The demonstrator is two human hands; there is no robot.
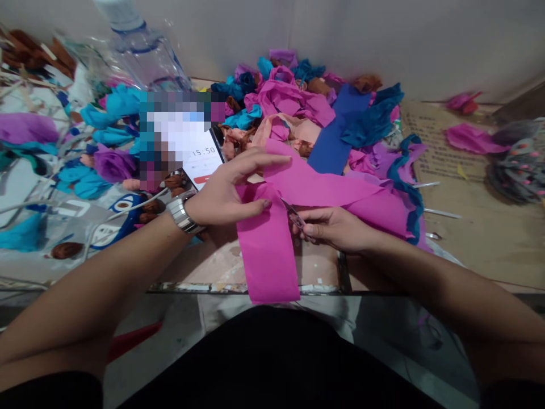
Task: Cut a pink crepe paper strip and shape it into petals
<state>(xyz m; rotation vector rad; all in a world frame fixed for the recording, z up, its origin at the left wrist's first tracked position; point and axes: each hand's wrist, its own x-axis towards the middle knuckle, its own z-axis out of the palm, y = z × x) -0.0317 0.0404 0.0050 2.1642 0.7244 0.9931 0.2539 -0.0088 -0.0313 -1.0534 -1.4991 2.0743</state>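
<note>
Pink paper [272, 250] hung pinched in the left hand [225, 196] (watch [182, 215] on wrist); the right hand [336, 227] gripped scissors [293, 213] at its edge.

A pale grey wall [383, 40] rises behind the printed cardboard sheet [477, 238]; left of the cardboard, a paint-stained board [204, 267]; nearer, grey floor [170, 324]; even light.

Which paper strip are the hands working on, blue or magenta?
The magenta strip in front: the left hand pinches it, the right hand holds scissors at its edge. The dark blue strip lies untouched farther back.
</note>
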